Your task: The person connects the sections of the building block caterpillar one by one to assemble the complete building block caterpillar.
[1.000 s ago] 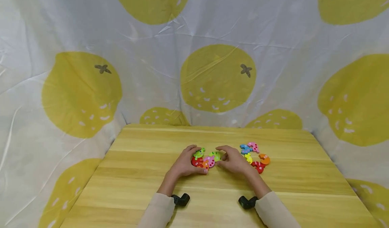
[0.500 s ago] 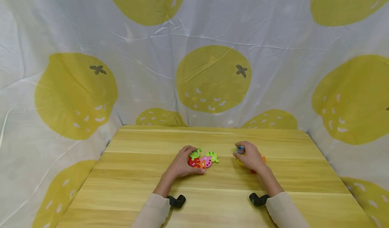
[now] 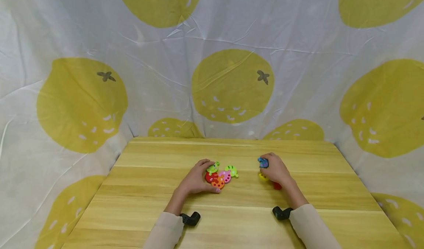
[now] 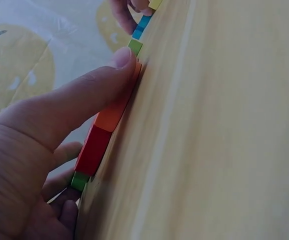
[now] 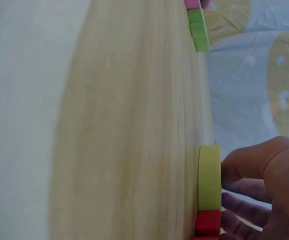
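Left of the table's middle, my left hand curves round a joined row of caterpillar puzzle pieces, fingers by the green head. Its thumb lies against the orange piece in the left wrist view. The row also has a red piece marked 2, a pink piece and a light green piece at its right end. To the right, my right hand pinches a blue puzzle piece. A yellow piece and a red piece lie under that hand, partly hidden.
The wooden table ends at a hanging cloth printed with large yellow fruit, which closes off the back and sides. A black wrist camera sits on the left wrist and another camera on the right.
The right hand has left the light green piece, moved right to the loose pieces and taken hold of the blue one. The left thumb has shifted slightly down, showing more of the orange piece.
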A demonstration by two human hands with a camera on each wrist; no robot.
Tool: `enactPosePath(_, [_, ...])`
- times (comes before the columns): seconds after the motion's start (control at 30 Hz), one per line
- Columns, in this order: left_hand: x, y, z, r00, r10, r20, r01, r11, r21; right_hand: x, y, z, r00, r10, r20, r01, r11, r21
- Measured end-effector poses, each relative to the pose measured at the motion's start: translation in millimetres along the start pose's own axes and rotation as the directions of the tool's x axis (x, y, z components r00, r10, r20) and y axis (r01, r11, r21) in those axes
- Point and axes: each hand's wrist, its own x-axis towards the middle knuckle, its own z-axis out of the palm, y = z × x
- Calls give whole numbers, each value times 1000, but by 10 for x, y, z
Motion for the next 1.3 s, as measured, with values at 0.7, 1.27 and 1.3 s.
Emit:
enactPosePath(0.7, [-20,-104,-68,1000,-14,-13,13,1000,-21,-20,27,-21,997,-60,-52,61,998,30])
enactPosePath(1.27, [-21,-82,-72,999,-40,-21,40,998,-42,-239,-242,4,991,-79,-107,99,976,193])
enactPosePath(1.3, [-22,-80,-74,999,-38,-20,38,998,-42,-243,-261,14,992,-76,-104,97,974,204])
